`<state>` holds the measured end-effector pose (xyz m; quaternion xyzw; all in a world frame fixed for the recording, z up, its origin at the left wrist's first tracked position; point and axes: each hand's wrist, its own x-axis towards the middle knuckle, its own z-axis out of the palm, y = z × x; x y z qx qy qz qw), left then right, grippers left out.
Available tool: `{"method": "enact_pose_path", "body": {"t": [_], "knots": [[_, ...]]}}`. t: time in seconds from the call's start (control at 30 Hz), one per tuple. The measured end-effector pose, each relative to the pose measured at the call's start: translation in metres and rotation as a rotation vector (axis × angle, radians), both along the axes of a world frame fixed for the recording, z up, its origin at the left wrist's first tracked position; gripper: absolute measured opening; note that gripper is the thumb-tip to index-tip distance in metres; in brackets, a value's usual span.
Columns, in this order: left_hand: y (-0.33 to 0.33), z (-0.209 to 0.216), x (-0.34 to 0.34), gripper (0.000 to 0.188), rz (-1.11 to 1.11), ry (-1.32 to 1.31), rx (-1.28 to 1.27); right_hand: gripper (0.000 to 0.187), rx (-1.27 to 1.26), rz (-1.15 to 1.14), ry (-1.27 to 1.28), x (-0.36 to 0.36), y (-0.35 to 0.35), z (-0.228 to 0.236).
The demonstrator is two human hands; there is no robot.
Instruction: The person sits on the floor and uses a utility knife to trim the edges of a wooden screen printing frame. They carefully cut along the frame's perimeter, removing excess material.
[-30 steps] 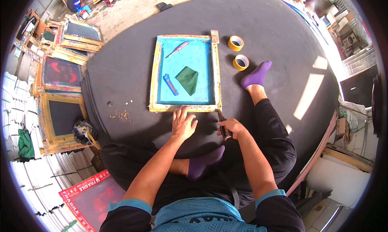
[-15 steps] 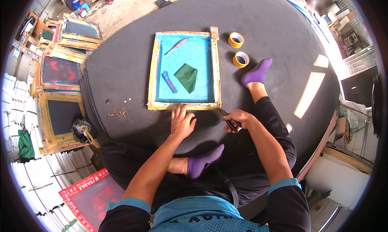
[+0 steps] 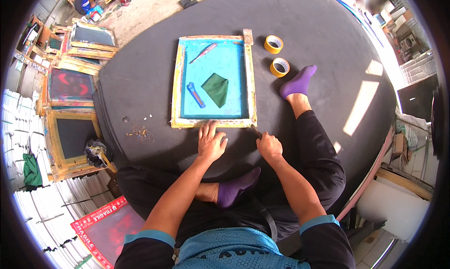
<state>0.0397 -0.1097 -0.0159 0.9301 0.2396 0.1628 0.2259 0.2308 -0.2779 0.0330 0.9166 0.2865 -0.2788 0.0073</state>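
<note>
Here we are on the broad black surface (image 3: 140, 72), and the wooden frame (image 3: 177, 81) lies flat right in front of the seated person, its stained rails boxing in a bright blue panel (image 3: 225, 58). The left hand (image 3: 212, 143) is on the near rail, half open, fingertips laid on the wood and thumb angled off to the right; whether it presses or merely rests, you can't tell. Over to the right hand (image 3: 269, 146), and that one is curled closed around a dark tool (image 3: 256, 132), most of it hidden in the fist, with the slim end showing at the near right corner of the frame; whether the tip actually touches, I can't say from here. Inside the rails, three items lie on the blue: a pointed tool with a reddish handle (image 3: 205, 51) slanting near the far left, a blue cutter (image 3: 196, 95) near the left rail, and a folded green cloth (image 3: 216, 89) close by it. A small wooden block (image 3: 248, 36) sits at the far right corner. Just beyond the right rail, two yellow tape rolls (image 3: 274, 73), one behind the other, and close to the nearer one, a foot in a purple sock (image 3: 298, 84). Left of the frame's near corner, a scatter of crumbs (image 3: 142, 134).
</note>
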Motion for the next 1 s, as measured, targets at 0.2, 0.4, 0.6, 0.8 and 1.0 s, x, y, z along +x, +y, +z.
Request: {"method": "enact_pose_path", "body": {"t": [0.2, 0.4, 0.6, 0.8, 1.0], "knots": [[-0.002, 0.0, 0.001, 0.019, 0.002, -0.002, -0.003, 0.021, -0.096, 0.361, -0.273, 0.023, -0.008, -0.009], [0.001, 0.01, 0.001, 0.023, 0.022, 0.061, -0.031, 0.027, -0.043, 0.422, -0.277, 0.035, -0.013, 0.0], [0.007, 0.017, -0.003, 0.028, -0.007, 0.159, -0.028, 0.035, 0.127, 0.115, -0.097, 0.015, -0.017, -0.011], [0.01, 0.018, -0.003, 0.028, -0.025, 0.177, -0.047, 0.036, 0.253, 0.066, -0.035, 0.019, -0.022, -0.028], [0.009, 0.015, -0.003, 0.026, -0.04, 0.175, -0.058, 0.028, 0.608, -0.164, 0.071, 0.043, -0.031, -0.035]]}}
